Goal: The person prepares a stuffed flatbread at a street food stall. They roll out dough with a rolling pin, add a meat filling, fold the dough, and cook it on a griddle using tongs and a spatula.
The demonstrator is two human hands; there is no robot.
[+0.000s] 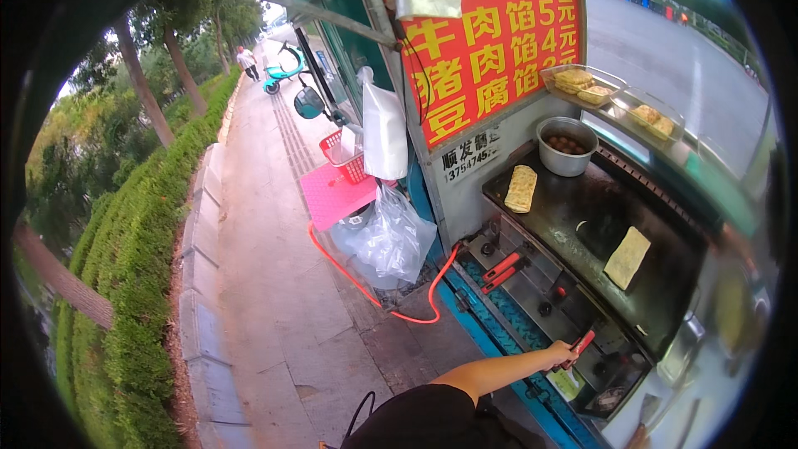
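My left hand (559,355), reaching in from a dark sleeve, is closed around a red handle (583,343) at the front of the stove, below the griddle's edge. My right hand is out of view. Above the handle lies a black flat griddle (580,227). A pale rectangular flatbread (628,258) rests on its near right part. Another flatbread (521,189), browned in spots, lies at the far left. Behind that one stands a metal pot (567,159) with round brown items in dark liquid. A second pair of red handles (500,272) sits farther left on the stove front.
Clear trays (614,100) of flatbreads stand on a ledge behind the griddle. Metal utensils (648,408) lie at the lower right. A clear plastic bag (396,237), a red basket (346,159) and an orange hose (374,299) are at the cart's left. A hedge borders the pavement.
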